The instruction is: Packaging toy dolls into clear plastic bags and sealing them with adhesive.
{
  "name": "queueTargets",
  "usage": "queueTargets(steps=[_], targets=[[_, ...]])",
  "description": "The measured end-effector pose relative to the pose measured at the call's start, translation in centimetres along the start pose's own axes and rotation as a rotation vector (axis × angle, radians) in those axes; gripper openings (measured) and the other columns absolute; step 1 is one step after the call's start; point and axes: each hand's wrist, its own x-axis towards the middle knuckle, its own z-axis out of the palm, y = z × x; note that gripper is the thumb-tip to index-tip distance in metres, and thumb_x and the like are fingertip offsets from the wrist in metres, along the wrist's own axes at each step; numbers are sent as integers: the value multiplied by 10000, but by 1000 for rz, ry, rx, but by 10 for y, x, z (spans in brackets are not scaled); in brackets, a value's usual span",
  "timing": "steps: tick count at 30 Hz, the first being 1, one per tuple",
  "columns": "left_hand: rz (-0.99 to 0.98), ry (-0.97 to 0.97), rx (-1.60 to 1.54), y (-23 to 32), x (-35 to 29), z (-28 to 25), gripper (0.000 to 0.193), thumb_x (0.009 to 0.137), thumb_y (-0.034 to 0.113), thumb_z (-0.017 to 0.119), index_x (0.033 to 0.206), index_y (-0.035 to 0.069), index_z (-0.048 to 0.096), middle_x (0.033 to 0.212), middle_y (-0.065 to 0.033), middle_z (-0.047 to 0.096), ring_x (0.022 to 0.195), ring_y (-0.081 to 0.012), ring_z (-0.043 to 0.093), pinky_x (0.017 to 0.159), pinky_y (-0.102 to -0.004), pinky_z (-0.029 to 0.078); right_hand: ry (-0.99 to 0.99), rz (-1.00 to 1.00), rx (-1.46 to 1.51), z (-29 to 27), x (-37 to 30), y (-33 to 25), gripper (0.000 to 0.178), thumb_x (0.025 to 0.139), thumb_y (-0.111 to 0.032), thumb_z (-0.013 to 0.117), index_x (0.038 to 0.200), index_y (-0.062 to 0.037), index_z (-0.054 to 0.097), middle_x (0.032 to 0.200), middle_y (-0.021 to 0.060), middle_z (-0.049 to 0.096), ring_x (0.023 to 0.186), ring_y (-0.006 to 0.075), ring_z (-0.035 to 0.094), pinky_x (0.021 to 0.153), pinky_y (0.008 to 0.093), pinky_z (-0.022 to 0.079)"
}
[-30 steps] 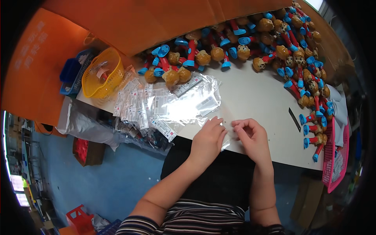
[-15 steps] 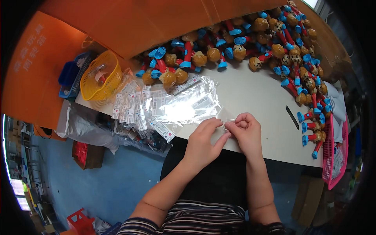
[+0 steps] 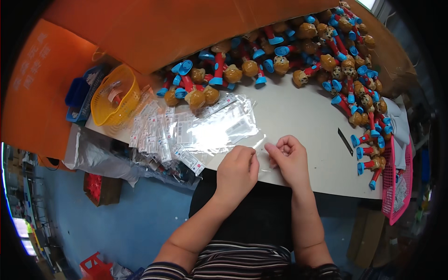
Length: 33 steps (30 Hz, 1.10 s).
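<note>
In front of my body, at the table's near edge, my left hand (image 3: 238, 169) is closed with its fingers curled against the thumb. A thin clear plastic bag (image 3: 265, 150) stretches between my two hands, its outline hard to follow against the table. On its other side, my right hand (image 3: 290, 161) pinches the film between thumb and bent fingers. Flat clear plastic bags (image 3: 219, 126) with printed inserts lie glossy on the table just beyond my left hand. Beside them spreads a stack of printed packaging bags (image 3: 156, 130).
Many red-and-blue toy figures (image 3: 326, 60) with brown heads line the table's back and right. A yellow basket (image 3: 100, 109) and a blue bin (image 3: 79, 93) stand left. A black flat strip (image 3: 345, 142) lies near the pink basket (image 3: 388, 186). An orange panel (image 3: 163, 28) rises behind.
My left hand has rolled inward and its fingers have curled up, where the thumb and fingers were spread toward the right hand. The hands are slightly farther apart. The view has shifted a little.
</note>
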Motion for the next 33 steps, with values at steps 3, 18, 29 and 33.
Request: queueTargets(steps=[3,18,29,33], targets=[[173,-23,76,-12,1,4,84,797,31,659,862,27,605,819,-112,574,760,-298,589,669,-382,488,131,-192,-388,-15,31,-17,202,867,-136,726,952,-13,591,729,40,633,623,105,581,560,261,465],[163,-131,60,-12,-5,10,102,796,22,667,868,34,596,856,-118,555,809,-311,571,705,-385,489,253,-1236,-1535,-78,149,-50,250,815,-167,696,1050,-93,657,940,58,671,953,222,593,818,348,424],[108,-47,1,-3,3,20,77,804,7,667,855,16,611,788,-129,592,701,-295,612,638,-367,504,-238,-246,-673,-56,-50,-54,253,976,-183,526,1103,19,612,845,115,598,754,193,578,670,320,468],[97,-26,-19,1,4,17,77,814,10,678,877,10,634,798,-115,628,665,-224,654,598,-306,527,-261,-268,-910,-58,-65,-51,242,933,-135,584,1127,6,614,918,154,577,801,285,584,704,352,484]])
